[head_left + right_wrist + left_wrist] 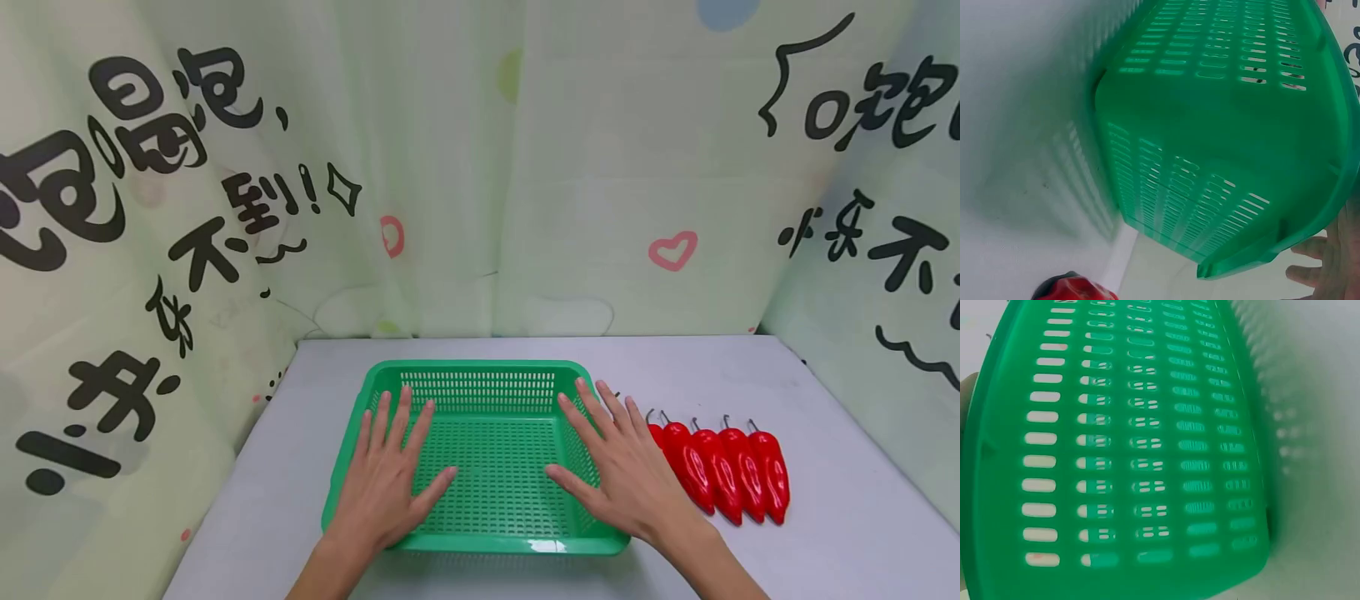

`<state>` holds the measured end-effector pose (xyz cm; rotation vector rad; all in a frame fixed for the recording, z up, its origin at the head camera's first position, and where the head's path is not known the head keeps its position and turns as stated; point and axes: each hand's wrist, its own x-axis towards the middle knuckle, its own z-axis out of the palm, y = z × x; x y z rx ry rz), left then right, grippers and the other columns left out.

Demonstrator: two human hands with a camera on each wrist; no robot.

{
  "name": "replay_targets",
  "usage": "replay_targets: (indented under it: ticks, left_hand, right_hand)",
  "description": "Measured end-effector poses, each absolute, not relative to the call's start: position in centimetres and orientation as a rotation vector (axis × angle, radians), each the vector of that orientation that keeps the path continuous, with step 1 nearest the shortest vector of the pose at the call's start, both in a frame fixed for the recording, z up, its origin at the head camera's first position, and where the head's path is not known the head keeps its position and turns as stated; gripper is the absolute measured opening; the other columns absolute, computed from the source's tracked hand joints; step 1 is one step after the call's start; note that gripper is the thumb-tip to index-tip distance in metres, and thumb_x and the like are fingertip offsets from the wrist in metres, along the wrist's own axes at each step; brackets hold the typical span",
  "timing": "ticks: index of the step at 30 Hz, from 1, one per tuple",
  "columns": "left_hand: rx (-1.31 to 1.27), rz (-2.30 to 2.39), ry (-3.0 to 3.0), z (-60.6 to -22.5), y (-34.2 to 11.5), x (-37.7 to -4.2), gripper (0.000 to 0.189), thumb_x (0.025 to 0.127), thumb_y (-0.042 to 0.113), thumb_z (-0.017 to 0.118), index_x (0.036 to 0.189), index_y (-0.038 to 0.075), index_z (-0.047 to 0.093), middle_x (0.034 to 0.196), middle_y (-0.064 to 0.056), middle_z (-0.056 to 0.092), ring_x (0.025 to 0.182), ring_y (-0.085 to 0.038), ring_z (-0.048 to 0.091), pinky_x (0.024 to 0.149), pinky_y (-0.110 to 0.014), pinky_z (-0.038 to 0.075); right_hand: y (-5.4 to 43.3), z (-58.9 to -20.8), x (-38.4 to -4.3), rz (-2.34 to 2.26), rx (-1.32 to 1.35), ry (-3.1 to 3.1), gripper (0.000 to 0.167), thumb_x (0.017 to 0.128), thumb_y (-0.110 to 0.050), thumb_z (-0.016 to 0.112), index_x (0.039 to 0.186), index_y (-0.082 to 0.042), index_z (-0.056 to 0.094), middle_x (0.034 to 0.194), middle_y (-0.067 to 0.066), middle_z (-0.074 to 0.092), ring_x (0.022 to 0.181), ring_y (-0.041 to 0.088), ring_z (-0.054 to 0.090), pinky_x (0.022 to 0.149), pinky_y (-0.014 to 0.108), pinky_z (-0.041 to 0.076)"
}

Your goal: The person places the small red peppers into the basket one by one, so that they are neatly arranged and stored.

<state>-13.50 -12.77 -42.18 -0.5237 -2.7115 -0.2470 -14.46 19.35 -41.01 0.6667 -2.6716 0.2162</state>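
Note:
A green plastic basket (495, 475) with slotted walls stands on the table, nothing inside it in the head view. Over its left side, my left hand (386, 479) has its fingers straight and spread, the thumb toward the middle. My right hand (622, 471) is spread the same way over the right side, and both hands hold nothing. Just right of that hand lies a row of several glossy red peppers (738, 471) with dark stems, the leftmost partly hidden by it. The basket's outer wall (1122, 450) fills most of the left wrist view.
The white table (847, 500) runs back to a pale green printed curtain (570, 167) that surrounds it on the left, back and right. In the right wrist view, a red pepper (1079, 289) shows at the bottom edge, apart from the basket.

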Motion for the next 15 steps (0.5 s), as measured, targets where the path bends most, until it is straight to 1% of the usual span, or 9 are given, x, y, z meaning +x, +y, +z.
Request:
replay_targets:
  ticks: [4,7,9,12,15]
  left_hand:
    - [-0.507,-0.301,-2.681,-42.3,-13.3,-13.2,0.085,0.093,0.054,0.063,0.160,0.011,0.034,0.168,-0.020,0.020,0.155,-0.042,0.016,0.120,-0.062,0.021]
    - [-0.502,-0.306,-2.622,-42.5,-14.0,-13.0,0.084,0.092,0.052,0.065,0.159,0.010,0.037,0.166,-0.023,0.025,0.154,-0.043,0.022,0.119,-0.061,0.025]
    - [-0.507,-0.312,-2.573,-42.7,-14.4,-12.8,0.082,0.092,0.051,0.066,0.157,0.009,0.040,0.163,-0.026,0.030,0.152,-0.043,0.027,0.118,-0.061,0.028]
    - [-0.518,-0.367,-2.503,-43.0,-15.1,-12.6,0.078,0.092,0.047,0.067,0.154,0.007,0.044,0.159,-0.027,0.037,0.148,-0.044,0.034,0.115,-0.060,0.032]
    - [-0.520,-0.475,-2.450,-43.2,-15.8,-12.5,0.074,0.089,0.039,0.071,0.151,0.005,0.047,0.155,-0.027,0.043,0.143,-0.044,0.040,0.111,-0.061,0.036]
  right_hand:
    - [19.5,-41.2,-14.1,0.247,0.655,-2.666,0.094,0.085,-0.059,0.069,0.161,-0.016,0.035,0.167,0.013,0.028,0.153,0.040,0.022,0.121,0.061,0.021]
    - [19.6,-41.3,-13.8,0.268,0.646,-2.675,0.094,0.084,-0.060,0.071,0.161,-0.017,0.035,0.167,0.013,0.029,0.153,0.040,0.023,0.121,0.061,0.022]
    - [19.7,-41.4,-13.5,0.276,0.641,-2.681,0.095,0.083,-0.058,0.072,0.161,-0.018,0.035,0.166,0.013,0.030,0.153,0.039,0.023,0.120,0.062,0.024]
    - [20.0,-41.7,-13.1,0.297,0.626,-2.672,0.094,0.081,-0.055,0.076,0.159,-0.018,0.039,0.165,0.013,0.033,0.151,0.038,0.026,0.116,0.063,0.031]
    - [20.4,-42.1,-12.7,0.342,0.617,-2.644,0.092,0.079,-0.050,0.080,0.156,-0.016,0.043,0.162,0.014,0.037,0.149,0.037,0.030,0.110,0.065,0.038]
